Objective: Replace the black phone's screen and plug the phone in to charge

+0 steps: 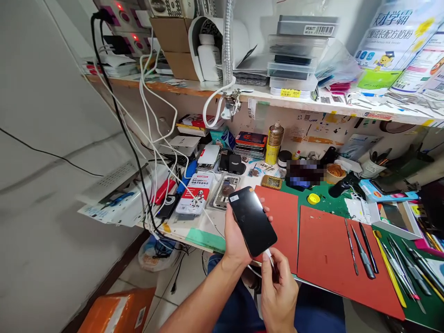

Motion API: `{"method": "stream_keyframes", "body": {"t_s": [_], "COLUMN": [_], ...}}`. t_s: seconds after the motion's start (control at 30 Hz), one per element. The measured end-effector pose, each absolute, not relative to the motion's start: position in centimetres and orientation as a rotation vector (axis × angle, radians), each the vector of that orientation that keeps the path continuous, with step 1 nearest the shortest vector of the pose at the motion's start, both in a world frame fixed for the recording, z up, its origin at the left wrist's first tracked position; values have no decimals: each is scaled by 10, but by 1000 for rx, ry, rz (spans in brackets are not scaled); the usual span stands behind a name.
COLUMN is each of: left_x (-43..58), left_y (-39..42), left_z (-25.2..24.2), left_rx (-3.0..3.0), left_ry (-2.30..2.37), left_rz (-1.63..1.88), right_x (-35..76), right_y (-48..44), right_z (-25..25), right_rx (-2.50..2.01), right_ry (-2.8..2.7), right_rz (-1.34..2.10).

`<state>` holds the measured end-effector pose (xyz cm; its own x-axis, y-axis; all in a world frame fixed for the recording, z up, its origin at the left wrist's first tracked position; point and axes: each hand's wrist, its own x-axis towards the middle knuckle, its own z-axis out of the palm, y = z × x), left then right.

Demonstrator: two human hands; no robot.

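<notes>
A black smartphone [252, 222] with a dark screen and a small white sticker at its top corner rests in my left hand [235, 238]. My left fingers curl round its far edge, so the phone is tilted toward me above the front of the bench. At the phone's bottom edge, my right hand [280, 286] pinches a white cable plug [268, 253]. The plug touches or meets the phone's lower end; whether it sits fully inside the port I cannot tell. Behind the phone lies an opened phone body [226, 190] in a clear tray.
Red mats [322, 249] cover the bench, with tweezers and picks [362, 252] at the right. A red-and-white battery package [194, 194] lies left. White and black cables [147, 134] hang from the shelf [249, 95]. A yellow spray can [274, 143] stands behind. An orange parcel [116, 312] is on the floor.
</notes>
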<state>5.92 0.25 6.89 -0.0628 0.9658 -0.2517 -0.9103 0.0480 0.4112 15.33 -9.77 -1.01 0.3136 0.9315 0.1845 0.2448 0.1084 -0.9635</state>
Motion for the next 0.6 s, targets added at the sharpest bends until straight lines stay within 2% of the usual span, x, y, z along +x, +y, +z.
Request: {"method": "stream_keyframes", "body": {"t_s": [0.6], "left_x": [45], "left_y": [4], "left_z": [63], "left_rx": [98], "left_ry": [478], "left_rz": [1433], "right_x": [148], "right_y": [-89], "right_z": [6], "right_rx": [-1275], "right_ry": [-1381], "right_rz": [482]}}
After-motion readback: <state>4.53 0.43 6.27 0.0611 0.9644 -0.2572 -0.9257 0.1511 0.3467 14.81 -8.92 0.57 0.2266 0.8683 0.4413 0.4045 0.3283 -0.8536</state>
